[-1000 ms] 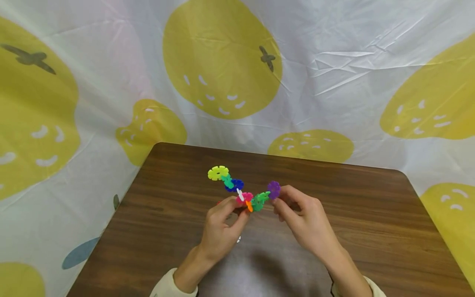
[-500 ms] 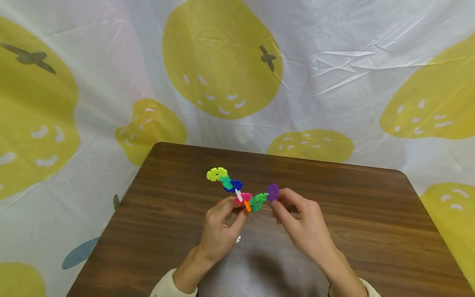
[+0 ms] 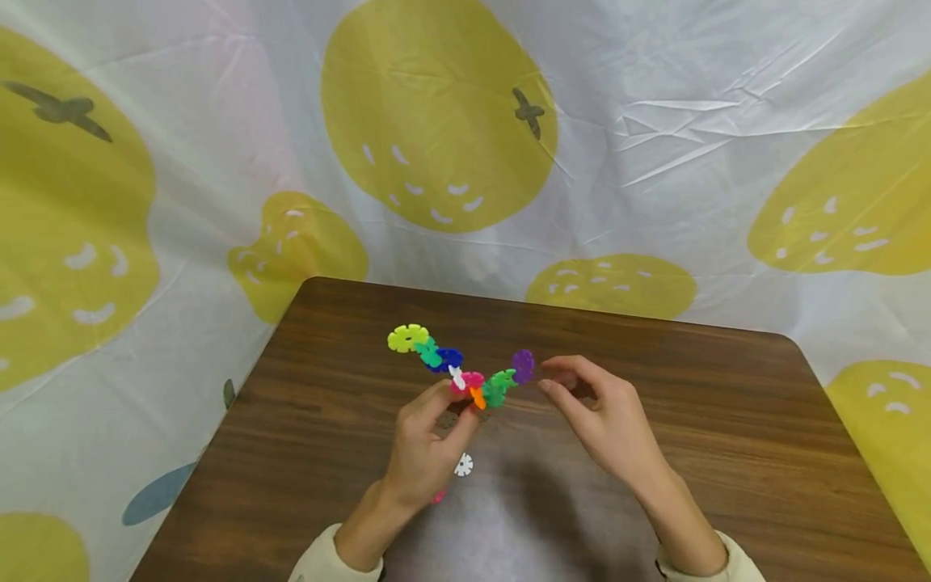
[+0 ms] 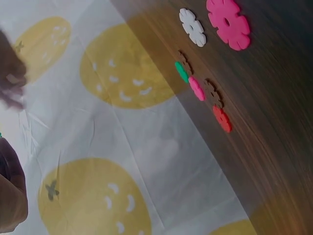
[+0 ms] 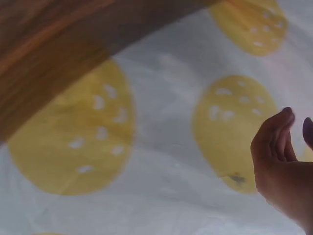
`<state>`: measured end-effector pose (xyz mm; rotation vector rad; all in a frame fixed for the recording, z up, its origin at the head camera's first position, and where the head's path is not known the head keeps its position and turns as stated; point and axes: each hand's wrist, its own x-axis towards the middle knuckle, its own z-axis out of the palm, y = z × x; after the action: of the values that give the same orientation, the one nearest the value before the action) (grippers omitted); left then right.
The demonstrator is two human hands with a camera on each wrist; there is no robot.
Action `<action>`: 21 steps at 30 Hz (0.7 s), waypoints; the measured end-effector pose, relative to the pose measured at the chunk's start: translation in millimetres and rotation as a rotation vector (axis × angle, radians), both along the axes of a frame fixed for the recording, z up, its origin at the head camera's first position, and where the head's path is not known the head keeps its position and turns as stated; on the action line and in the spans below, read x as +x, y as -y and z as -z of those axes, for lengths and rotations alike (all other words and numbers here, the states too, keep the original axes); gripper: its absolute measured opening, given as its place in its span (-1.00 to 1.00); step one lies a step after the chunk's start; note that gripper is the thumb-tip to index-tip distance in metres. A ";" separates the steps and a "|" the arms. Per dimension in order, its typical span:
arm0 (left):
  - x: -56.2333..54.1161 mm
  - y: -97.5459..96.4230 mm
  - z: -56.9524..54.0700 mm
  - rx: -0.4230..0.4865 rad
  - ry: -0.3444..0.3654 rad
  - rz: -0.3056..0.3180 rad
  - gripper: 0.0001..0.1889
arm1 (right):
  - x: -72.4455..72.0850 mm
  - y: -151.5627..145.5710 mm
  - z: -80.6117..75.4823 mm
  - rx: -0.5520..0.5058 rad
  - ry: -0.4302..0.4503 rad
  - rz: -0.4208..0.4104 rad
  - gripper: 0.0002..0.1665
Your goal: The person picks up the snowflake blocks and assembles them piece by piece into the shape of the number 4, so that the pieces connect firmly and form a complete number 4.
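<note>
A chain of notched plastic discs, snowflake building discs, is held above the table in my left hand point(image 3: 429, 440). Thumb and fingers pinch it near the pink disc point(image 3: 473, 380) and the orange disc point(image 3: 478, 398). From there a white, a dark blue and a teal disc lead up to a yellow-green disc point(image 3: 408, 339) at the far left. On the other side, green discs point(image 3: 497, 390) run to a purple disc point(image 3: 523, 366) at the right end. My right hand point(image 3: 611, 420) hovers just right of the purple disc, apart from it, thumb and fingers loosely bent around nothing.
On the wooden table point(image 3: 727, 453) lie loose discs: a white disc point(image 4: 192, 27), a large pink disc point(image 4: 228, 23), a red disc point(image 4: 222, 118), a green disc point(image 4: 181, 71) and brown ones. A fruit-patterned cloth point(image 3: 451, 267) hangs behind the table.
My right hand has let go of the purple disc and drawn off to the right. The left hand has shifted slightly left with the chain, uncovering more loose discs below.
</note>
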<state>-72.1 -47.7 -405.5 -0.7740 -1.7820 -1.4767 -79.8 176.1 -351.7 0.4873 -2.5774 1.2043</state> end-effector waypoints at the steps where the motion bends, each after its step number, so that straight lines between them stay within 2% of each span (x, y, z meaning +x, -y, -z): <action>1: -0.2 0.6 -0.3 0.000 0.001 -0.004 -0.73 | -5.5 -3.1 5.8 0.016 0.003 0.002 -0.75; 7: -0.8 2.8 -1.0 -0.001 0.007 -0.011 -0.72 | -38.2 -16.8 51.2 0.101 0.088 -0.026 -0.45; 13: -0.6 2.8 -0.3 0.006 0.009 -0.019 -0.70 | -60.4 -19.2 99.1 0.177 0.124 -0.084 -0.23; 17: -0.3 2.2 -0.6 0.012 0.014 -0.014 -0.70 | -68.8 -10.7 122.8 0.245 0.117 -0.113 -0.32; 21: 0.1 1.1 -2.1 0.008 0.013 -0.014 -0.71 | -76.1 -0.3 134.9 0.312 0.111 -0.131 -0.53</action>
<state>-72.0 -48.8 -403.4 -0.7481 -1.7873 -1.4819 -155.9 176.3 -486.6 0.6787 -2.8856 0.8895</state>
